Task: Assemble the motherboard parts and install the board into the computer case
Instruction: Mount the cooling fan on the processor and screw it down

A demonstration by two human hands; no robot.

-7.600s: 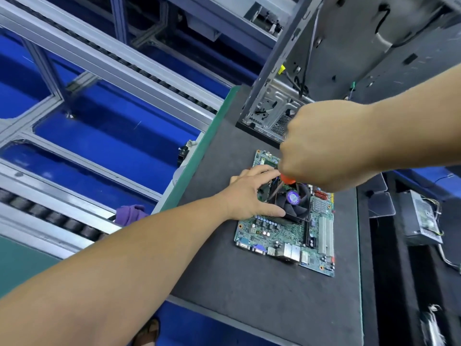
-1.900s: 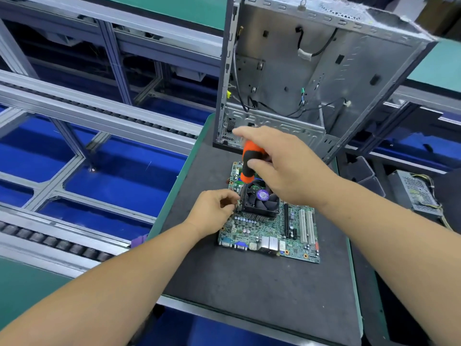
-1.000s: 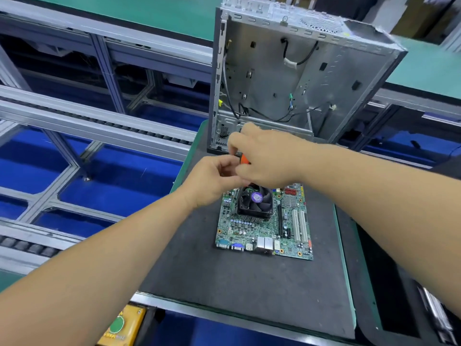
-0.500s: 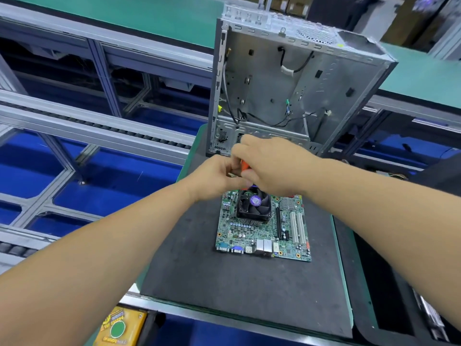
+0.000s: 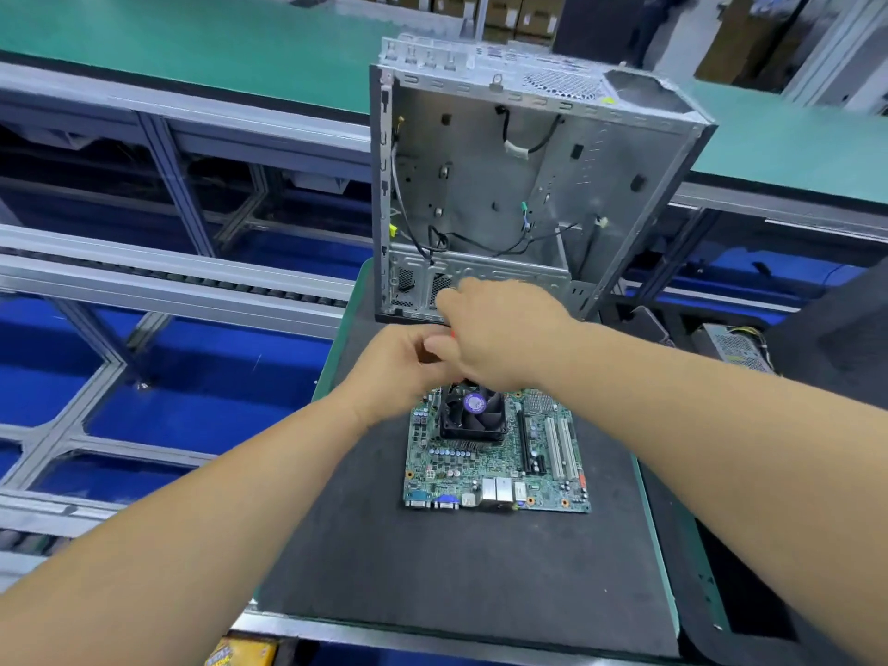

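A green motherboard (image 5: 495, 466) lies flat on the dark mat (image 5: 456, 569). A black cooler fan (image 5: 473, 413) with a purple hub sits on it. My right hand (image 5: 499, 338) grips an orange-handled screwdriver (image 5: 451, 335), almost wholly hidden by the fingers, above the board's far edge. My left hand (image 5: 401, 365) meets it from the left with curled fingers at the tool; what it pinches is hidden. Behind the hands stands the open metal computer case (image 5: 519, 194), upright, with loose cables inside.
A roller conveyor (image 5: 168, 281) with aluminium rails runs along the left over blue flooring. A green belt (image 5: 192, 40) passes behind the case. A power supply unit (image 5: 735, 341) lies at the right. A yellow box (image 5: 245, 653) shows at the mat's near edge.
Both hands have risen off the cooler and come together above the board's far edge. The view has pulled back, showing more of the case.
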